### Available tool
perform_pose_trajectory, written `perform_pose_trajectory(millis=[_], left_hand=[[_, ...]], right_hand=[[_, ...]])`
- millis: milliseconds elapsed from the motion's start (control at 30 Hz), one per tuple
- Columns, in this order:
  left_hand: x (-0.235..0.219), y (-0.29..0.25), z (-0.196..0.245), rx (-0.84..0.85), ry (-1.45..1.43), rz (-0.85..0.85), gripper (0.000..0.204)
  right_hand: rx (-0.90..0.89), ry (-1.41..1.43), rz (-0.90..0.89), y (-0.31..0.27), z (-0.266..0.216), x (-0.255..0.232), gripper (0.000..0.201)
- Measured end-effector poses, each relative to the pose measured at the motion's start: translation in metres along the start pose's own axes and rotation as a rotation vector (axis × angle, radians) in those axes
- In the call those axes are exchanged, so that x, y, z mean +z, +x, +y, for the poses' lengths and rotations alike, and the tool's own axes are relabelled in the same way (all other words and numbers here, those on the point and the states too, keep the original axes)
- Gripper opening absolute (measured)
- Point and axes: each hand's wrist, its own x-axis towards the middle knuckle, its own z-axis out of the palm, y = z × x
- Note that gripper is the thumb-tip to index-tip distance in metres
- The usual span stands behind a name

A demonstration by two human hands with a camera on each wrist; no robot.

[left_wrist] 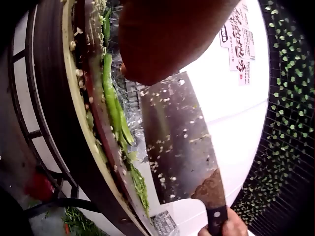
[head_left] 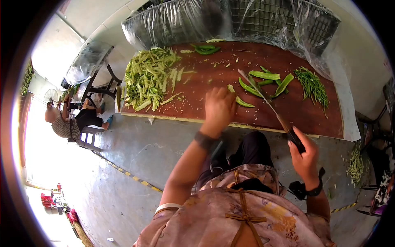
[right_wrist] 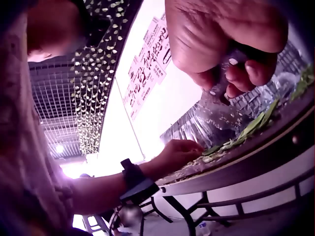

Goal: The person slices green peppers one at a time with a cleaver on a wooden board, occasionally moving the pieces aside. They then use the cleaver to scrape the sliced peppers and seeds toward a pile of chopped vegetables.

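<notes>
A brown wooden board (head_left: 288, 111) lies in front of me. My left hand (head_left: 220, 108) rests on its near part, fingers curled down over a green pepper (head_left: 242, 101) that sticks out to the right. In the right wrist view the left hand (right_wrist: 179, 149) touches pepper pieces on the board (right_wrist: 246, 157). My right hand (head_left: 305, 158) grips the handle of a cleaver (head_left: 263, 95), held raised and edge-on just right of the left hand. Its seed-flecked blade (left_wrist: 179, 142) fills the left wrist view, beside peppers (left_wrist: 112, 101). The right hand (right_wrist: 231, 39) wraps the handle.
A heap of cut green strips (head_left: 148, 76) covers the board's left end. Whole peppers (head_left: 265, 75) and thin green chillies (head_left: 313, 84) lie at the right. Plastic-covered crates (head_left: 230, 18) stand behind. A person (head_left: 63, 123) sits at far left. Green scraps (head_left: 356, 164) litter the floor.
</notes>
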Motion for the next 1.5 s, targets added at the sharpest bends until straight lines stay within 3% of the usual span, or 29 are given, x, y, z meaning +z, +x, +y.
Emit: perform_pose_trajectory(millis=[100,167,333,533,767,933,1133,1267,1333,1433,1500], left_hand=[[-0.007,-0.013,0.016,0.026,-0.051,-0.111,0.026],[-0.009,-0.020,0.028,0.039,-0.062,-0.155,0.029],[-0.012,-0.022,0.042,-0.027,0.101,-0.327,0.029],[-0.009,-0.023,0.040,-0.036,0.120,-0.418,0.020],[-0.011,-0.029,0.041,-0.075,0.130,-0.491,0.024],[-0.012,-0.027,0.039,-0.090,0.148,-0.584,0.027],[-0.008,-0.031,0.036,-0.057,0.134,-0.519,0.029],[-0.013,-0.027,0.043,-0.088,0.153,-0.568,0.030],[-0.013,-0.025,0.045,-0.062,0.104,-0.443,0.030],[-0.019,-0.016,0.052,-0.099,0.163,-0.592,0.033],[-0.016,-0.017,0.052,-0.113,0.149,-0.570,0.034]], right_hand=[[-0.067,-0.226,-0.125,-0.004,-0.014,-0.030,0.042],[-0.119,-0.259,-0.114,-0.008,-0.008,-0.036,0.044],[-0.278,-0.474,-0.195,-0.003,-0.015,-0.053,0.047],[-0.284,-0.534,-0.291,0.009,-0.041,-0.055,0.045],[-0.280,-0.598,-0.397,0.030,-0.065,-0.049,0.046],[-0.376,-0.621,-0.395,0.042,-0.064,-0.042,0.037],[-0.256,-0.555,-0.460,0.049,-0.070,-0.058,0.042],[-0.249,-0.534,-0.447,0.055,-0.072,-0.058,0.040],[-0.322,-0.564,-0.449,0.059,-0.072,-0.058,0.037],[-0.307,-0.548,-0.512,0.063,-0.076,-0.056,0.037],[-0.314,-0.551,-0.504,0.065,-0.078,-0.055,0.036]])
